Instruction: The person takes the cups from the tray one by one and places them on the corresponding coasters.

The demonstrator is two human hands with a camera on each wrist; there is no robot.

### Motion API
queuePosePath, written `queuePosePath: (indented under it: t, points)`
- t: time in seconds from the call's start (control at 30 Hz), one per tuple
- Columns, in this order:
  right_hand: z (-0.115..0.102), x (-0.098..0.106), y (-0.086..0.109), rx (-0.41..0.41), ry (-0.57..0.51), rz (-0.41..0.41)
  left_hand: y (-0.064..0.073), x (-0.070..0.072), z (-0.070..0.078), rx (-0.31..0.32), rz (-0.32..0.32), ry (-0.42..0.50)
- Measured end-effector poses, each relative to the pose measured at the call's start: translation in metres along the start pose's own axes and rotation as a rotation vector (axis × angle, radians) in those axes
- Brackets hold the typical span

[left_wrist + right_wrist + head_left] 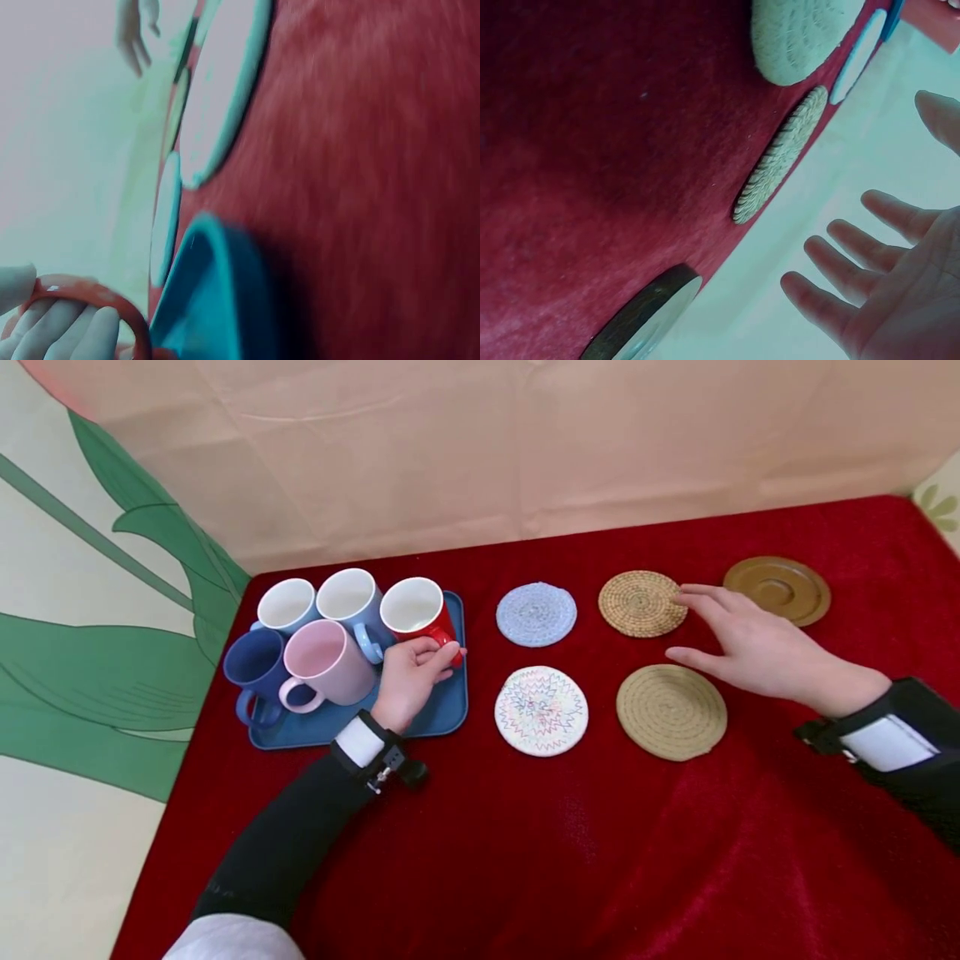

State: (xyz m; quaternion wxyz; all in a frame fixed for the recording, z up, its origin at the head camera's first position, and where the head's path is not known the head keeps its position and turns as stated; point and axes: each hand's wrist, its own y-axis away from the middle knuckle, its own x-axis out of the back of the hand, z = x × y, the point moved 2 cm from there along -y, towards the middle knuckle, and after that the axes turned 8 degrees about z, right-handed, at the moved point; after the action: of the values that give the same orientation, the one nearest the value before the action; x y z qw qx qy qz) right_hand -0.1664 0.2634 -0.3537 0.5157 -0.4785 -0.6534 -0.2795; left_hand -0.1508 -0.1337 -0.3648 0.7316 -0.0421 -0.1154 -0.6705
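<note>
Blue and pink mugs [328,662] on a blue tray [444,720], left hand [414,681] pinching the handle [82,288] of a red mug [414,612] at the tray's right end, four round coasters [542,710], right hand [765,652] raised near them, fingers spread, brown saucer [783,589] behind.

a glossy red mug [415,612], white inside, shows left of center in the upper half of the head view, mouth up, its curved handle [126,306] toward the lower right, gripped by the left hand [411,680].
</note>
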Motion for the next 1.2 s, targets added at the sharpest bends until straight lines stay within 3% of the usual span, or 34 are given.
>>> queuePosePath:
  t: [0.17, 0.27, 0.37, 0.43, 0.63, 0.73, 0.83, 1.0, 1.2]
  points:
    - [-0.008, -0.002, -0.002, 0.01, -0.001, -0.025, 0.005, -0.01, 0.0, 0.032, -0.044, 0.082]
    - [-0.017, -0.004, -0.006, 0.034, -0.008, -0.029, 0.011, -0.011, 0.001, 0.057, -0.137, 0.132]
    - [-0.031, -0.006, -0.014, 0.084, -0.029, -0.022, 0.018, -0.006, 0.003, 0.035, -0.238, 0.07]
    - [-0.044, -0.006, -0.021, 0.118, -0.049, -0.024, 0.021, 0.001, 0.005, -0.023, -0.299, -0.066]
    - [-0.081, -0.008, -0.05, 0.186, -0.122, -0.043, 0.035, 0.027, 0.009, -0.304, -0.405, -0.736]
    - [-0.096, -0.015, -0.063, 0.2, -0.157, -0.063, 0.04, 0.034, 0.007, -0.383, -0.44, -0.902]
    - [-0.112, -0.023, -0.074, 0.186, -0.197, -0.112, 0.043, 0.038, 0.002, -0.42, -0.473, -0.921]
    - [-0.137, -0.039, -0.094, 0.136, -0.317, -0.214, 0.04, 0.042, -0.006, -0.462, -0.534, -0.88]
    - [-0.157, -0.055, -0.113, 0.079, -0.466, -0.238, 0.03, 0.042, -0.009, -0.467, -0.594, -0.854]
